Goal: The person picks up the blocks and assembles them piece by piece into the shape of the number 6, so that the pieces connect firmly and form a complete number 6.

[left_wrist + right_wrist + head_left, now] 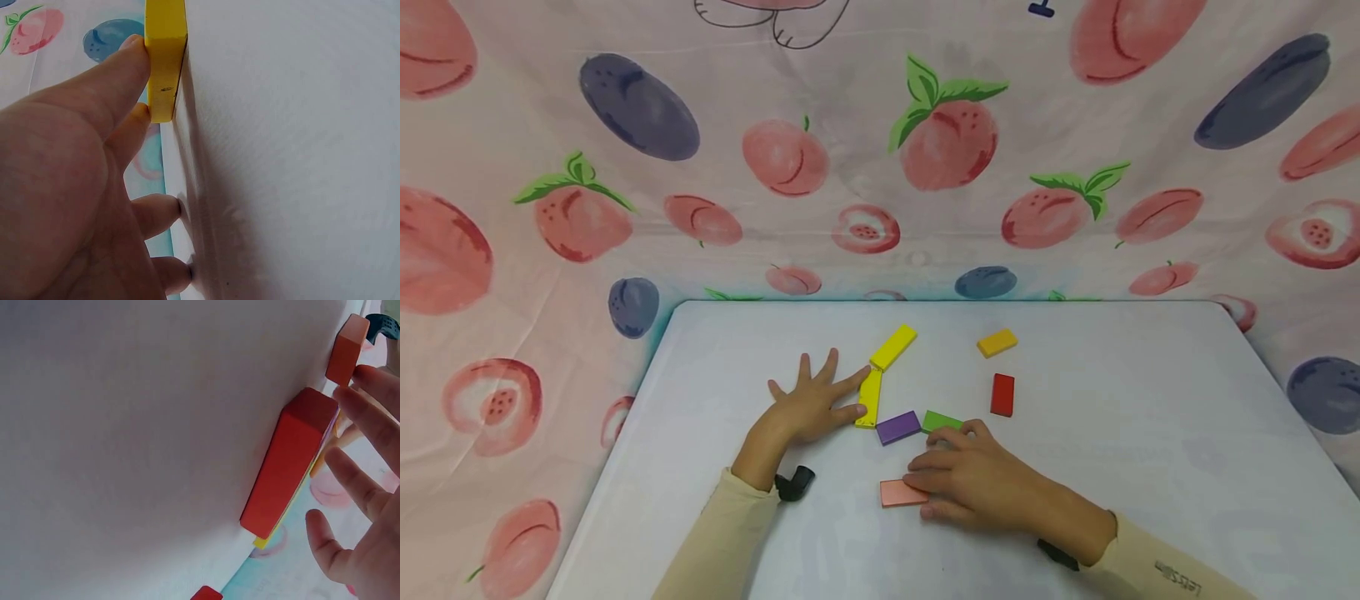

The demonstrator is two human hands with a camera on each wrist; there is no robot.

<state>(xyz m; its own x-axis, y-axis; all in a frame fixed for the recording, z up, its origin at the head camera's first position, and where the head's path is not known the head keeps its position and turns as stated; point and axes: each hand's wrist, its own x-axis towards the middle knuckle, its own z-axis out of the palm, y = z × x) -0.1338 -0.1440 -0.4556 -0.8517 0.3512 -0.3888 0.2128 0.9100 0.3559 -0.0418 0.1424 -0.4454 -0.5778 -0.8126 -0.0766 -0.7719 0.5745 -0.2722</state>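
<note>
My left hand (pixel 808 408) has its fingers spread, with index fingertip and thumb tip touching a yellow block (pixel 870 396). The left wrist view shows that yellow block (pixel 167 56) against thumb and forefinger. My right hand (pixel 981 483) lies low over the table, its fingers loosely extended, with fingertips right at the right end of a pink block (pixel 898 493). A red-orange block (pixel 287 462) stands beside those fingers in the right wrist view; the hand hides it from the head view. Behind the right fingers, a green block (pixel 940 421) is partly covered.
A purple block (pixel 898 427) bridges the yellow and green blocks in a bent row. Another yellow block (pixel 893 347) extends that row toward the back. Farther right lie an orange-yellow block (pixel 997 342) and a red block (pixel 1002 394). A fruit-printed cloth (pixel 700 108) hangs behind the white table (pixel 1112 375).
</note>
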